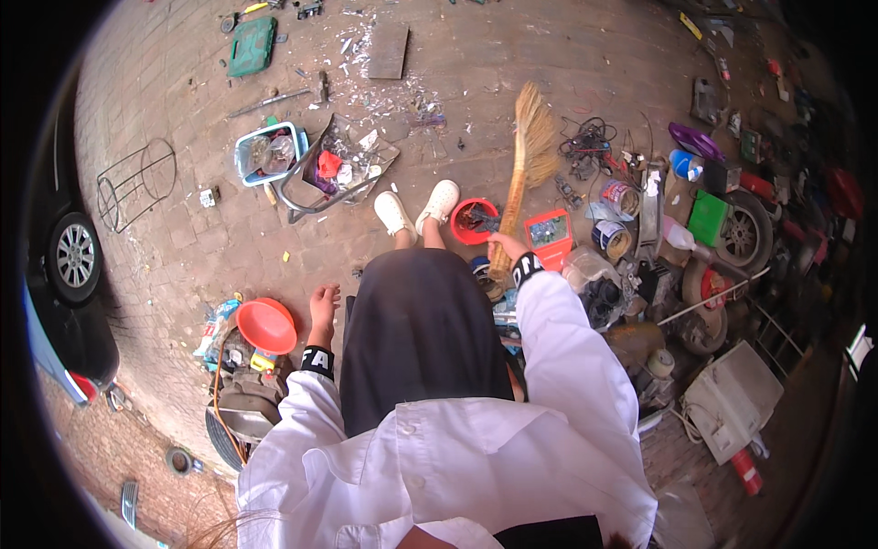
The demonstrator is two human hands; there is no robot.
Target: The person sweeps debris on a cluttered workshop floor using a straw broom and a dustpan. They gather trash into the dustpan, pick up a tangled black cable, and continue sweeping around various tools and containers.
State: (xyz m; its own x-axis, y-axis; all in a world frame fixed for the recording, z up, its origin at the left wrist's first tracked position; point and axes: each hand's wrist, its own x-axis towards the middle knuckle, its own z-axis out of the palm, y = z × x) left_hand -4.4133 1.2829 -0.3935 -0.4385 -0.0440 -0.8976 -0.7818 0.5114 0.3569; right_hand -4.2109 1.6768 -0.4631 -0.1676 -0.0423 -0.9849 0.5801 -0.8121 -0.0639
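Note:
A straw broom [527, 147] is in my right hand [507, 247], which grips its handle low down near the butt; the bristles point away from me. Just beside that hand stand a red bowl [466, 237] with dark items in it and a red box [555, 257] with a picture on its face. My left hand [324, 305] hangs empty with its fingers apart, near a red basin [266, 326] at the left. A metal dustpan [384, 154] with scraps in it lies beyond my shoes, beside a blue-rimmed basket [245, 180]. White scraps litter the paving around a flat board [388, 51].
On the right are heaped cans, wires, a green box [708, 218], a wheel [744, 230] and a beige metal case [734, 401]. A green tool case [252, 46], a hammer [323, 87] and a wire rack [137, 182] lie on the paving. A dark car [72, 322] stands far left.

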